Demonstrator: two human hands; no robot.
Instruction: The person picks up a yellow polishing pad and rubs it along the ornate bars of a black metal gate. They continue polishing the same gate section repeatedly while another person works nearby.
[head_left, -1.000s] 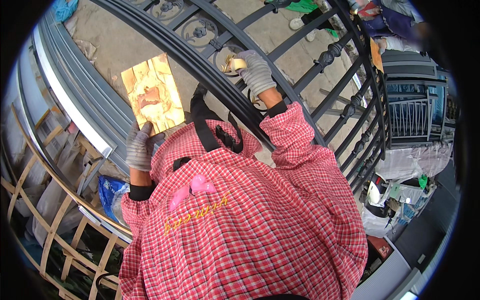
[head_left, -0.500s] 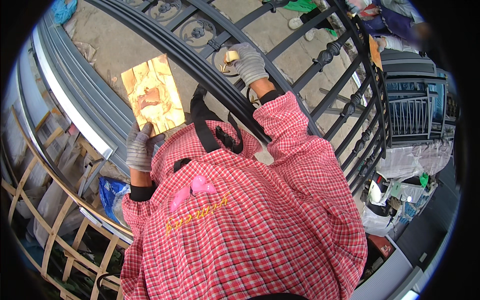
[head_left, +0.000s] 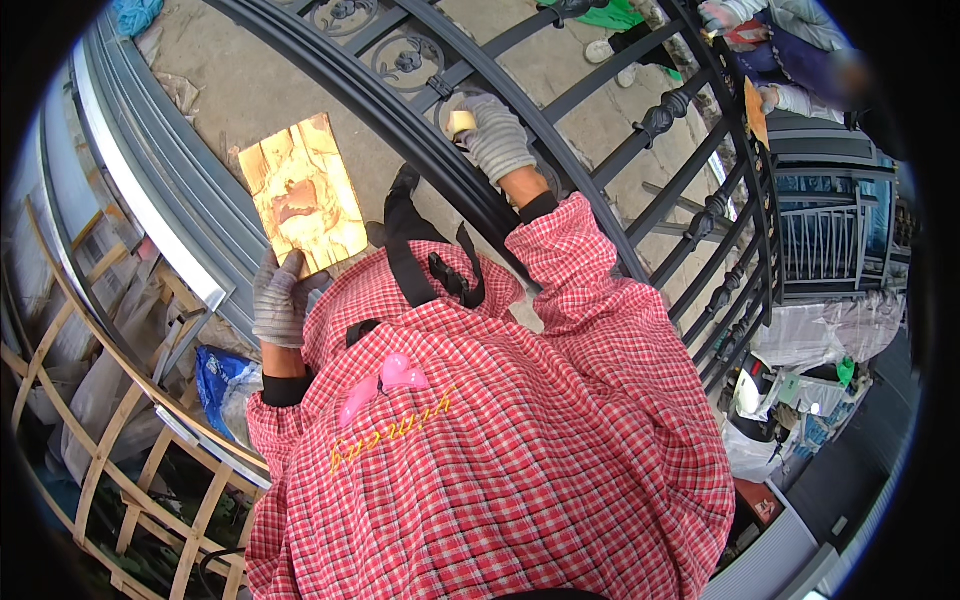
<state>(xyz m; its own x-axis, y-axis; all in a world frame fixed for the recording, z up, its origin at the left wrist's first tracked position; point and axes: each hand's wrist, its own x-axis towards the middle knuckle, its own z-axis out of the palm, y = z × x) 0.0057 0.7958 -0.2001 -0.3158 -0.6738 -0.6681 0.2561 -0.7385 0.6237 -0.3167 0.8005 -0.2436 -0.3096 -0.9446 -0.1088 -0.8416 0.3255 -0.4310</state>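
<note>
Left of the dark metal railing (head_left: pixel 660 118), a gold-coloured board (head_left: pixel 300 195) is held by its lower edge in the gloved left hand (head_left: pixel 280 302). Over the railing, a pale-yellow pad (head_left: pixel 461 122), partly covered, is gripped by the gloved right hand (head_left: pixel 494 138); whether metal is touched cannot be told.

Gap over concrete floor (head_left: pixel 365 170) between yellow board (head_left: pixel 304 195) and metal railing (head_left: pixel 660 118); railing obstructs right side.

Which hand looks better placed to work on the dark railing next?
Probably the right hand: it holds a small yellowish block by the railing, while the left hand grips a board.
</note>
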